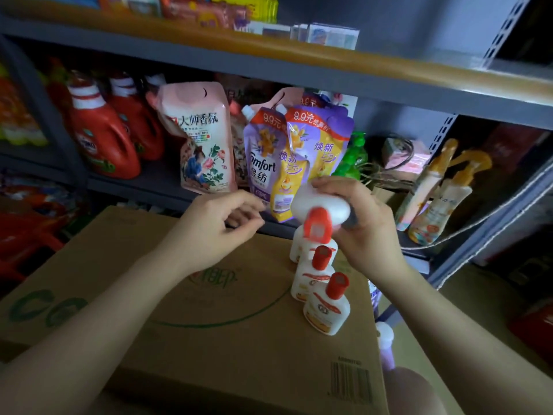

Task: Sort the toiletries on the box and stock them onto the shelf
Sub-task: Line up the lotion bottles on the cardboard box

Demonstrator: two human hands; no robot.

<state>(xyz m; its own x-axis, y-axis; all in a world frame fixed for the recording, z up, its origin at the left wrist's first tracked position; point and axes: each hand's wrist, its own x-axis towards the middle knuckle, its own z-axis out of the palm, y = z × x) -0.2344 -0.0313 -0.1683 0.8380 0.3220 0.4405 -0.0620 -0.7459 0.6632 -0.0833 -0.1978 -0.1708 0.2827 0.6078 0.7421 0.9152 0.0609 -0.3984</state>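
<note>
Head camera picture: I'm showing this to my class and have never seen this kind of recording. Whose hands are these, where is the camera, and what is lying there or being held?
There is no machine: a person wears a camera on the head, looking down at their own bare hands. The right hand holds a white bottle with a red cap, tipped over. The left hand hovers beside it, loosely curled, holding nothing. Three similar bottles stand upright on a cardboard box. Behind is a shelf stocked with detergent jugs and refill pouches.
</note>
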